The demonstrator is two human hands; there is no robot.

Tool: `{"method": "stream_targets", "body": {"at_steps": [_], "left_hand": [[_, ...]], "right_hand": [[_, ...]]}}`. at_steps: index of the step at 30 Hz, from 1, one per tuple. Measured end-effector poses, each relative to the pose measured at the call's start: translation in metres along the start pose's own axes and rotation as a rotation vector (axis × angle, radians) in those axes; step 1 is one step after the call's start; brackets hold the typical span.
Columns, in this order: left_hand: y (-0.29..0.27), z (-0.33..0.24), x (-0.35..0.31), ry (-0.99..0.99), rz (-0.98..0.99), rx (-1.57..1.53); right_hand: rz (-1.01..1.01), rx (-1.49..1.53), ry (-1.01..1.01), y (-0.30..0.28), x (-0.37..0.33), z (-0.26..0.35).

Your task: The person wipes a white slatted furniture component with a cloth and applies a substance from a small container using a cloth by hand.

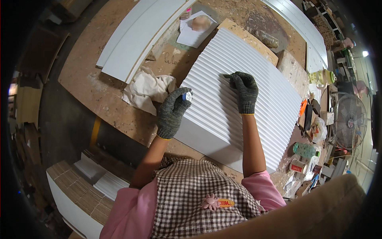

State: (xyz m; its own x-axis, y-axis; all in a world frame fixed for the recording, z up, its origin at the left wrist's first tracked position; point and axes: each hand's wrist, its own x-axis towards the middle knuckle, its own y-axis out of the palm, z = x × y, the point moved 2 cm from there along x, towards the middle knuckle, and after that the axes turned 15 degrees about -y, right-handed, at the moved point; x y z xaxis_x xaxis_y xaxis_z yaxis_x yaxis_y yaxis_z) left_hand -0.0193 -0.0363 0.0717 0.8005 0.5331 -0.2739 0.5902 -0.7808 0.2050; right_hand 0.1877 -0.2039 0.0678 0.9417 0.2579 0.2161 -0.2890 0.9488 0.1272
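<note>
In my left hand (172, 113), wearing a dark grey-green knitted glove with a yellow cuff, is a small blue thing with a crinkled silvery-white end (187, 96); its kind is unclear. The hand is beside the left edge of a white ridged panel stack (262, 107), whose grooves run in parallel rows. Over the panel's upper middle is my right hand (243, 89) in a matching glove. Its fingers are bent together, with one tip reaching left; whatever they may hold is hidden. A crumpled white cloth (145, 88) lies just left of my left hand.
Long white boards (137, 40) lie at the far left of the stained wooden table (93, 85). Paper (195, 36) is behind the panel. A green bottle (305, 150), a red-and-white cup (297, 166) and a fan (350, 121) are at right. Stacked strips (75, 187) stand lower left.
</note>
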Motion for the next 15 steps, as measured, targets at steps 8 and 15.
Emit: {"method": "stream_targets", "body": {"at_steps": [8, 15], "left_hand": [[0.0013, -0.0031, -0.0011, 0.004, -0.005, 0.038], [-0.0004, -0.001, -0.0008, 0.012, 0.018, 0.041]], "right_hand": [[-0.078, -0.03, -0.032, 0.0024, -0.0037, -0.0001], [-0.014, 0.011, -0.007, 0.001, -0.0047, -0.0008]]}}
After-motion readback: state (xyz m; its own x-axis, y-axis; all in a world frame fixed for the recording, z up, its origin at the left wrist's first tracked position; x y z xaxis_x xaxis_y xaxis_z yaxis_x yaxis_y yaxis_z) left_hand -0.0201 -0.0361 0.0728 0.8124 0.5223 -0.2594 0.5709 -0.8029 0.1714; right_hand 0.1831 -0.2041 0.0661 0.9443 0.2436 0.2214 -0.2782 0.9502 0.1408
